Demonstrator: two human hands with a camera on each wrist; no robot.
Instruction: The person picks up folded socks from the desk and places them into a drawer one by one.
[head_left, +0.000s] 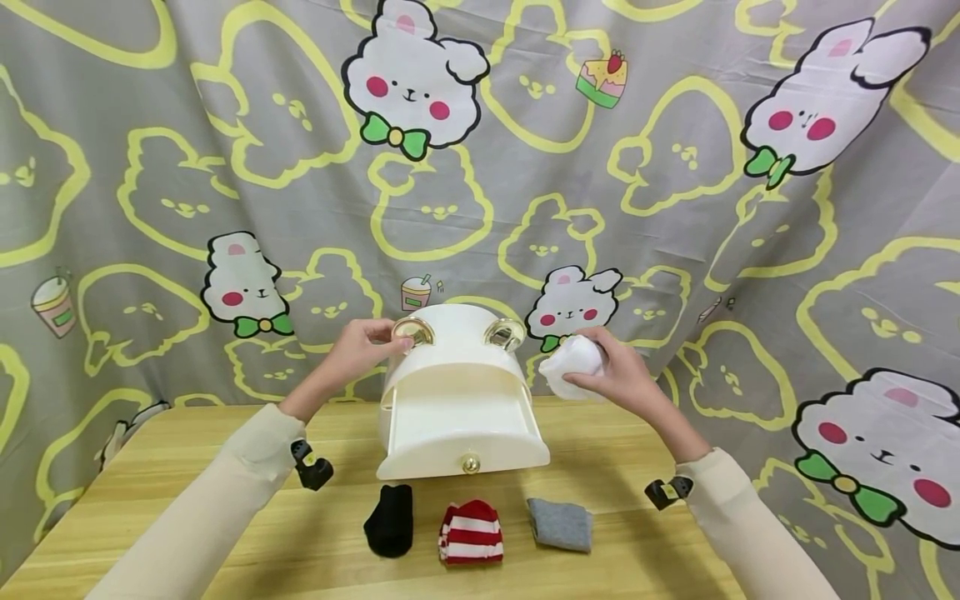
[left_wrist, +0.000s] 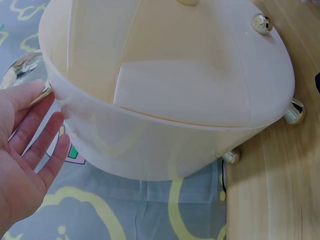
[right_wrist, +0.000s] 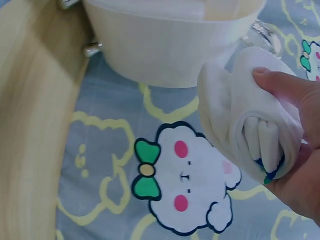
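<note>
A white frog-like box (head_left: pixel 454 333) with two round gold eyes stands on the table, its front drawer (head_left: pixel 465 454) pulled out. My left hand (head_left: pixel 363 346) pinches the box's left gold eye (left_wrist: pixel 25 67) between thumb and index finger, the other fingers loosely spread. To the right of the box, in the air, my right hand (head_left: pixel 618 371) grips a folded pair of white socks (right_wrist: pixel 240 100). Blue and green trim shows inside their fold in the right wrist view. The visible part of the drawer holds nothing.
In front of the drawer lie a black folded sock (head_left: pixel 392 521), a red-and-white striped folded sock (head_left: pixel 471 533) and a grey folded sock (head_left: pixel 561 525). The wooden table (head_left: pixel 300 517) ends against a grey patterned curtain (head_left: pixel 465 200).
</note>
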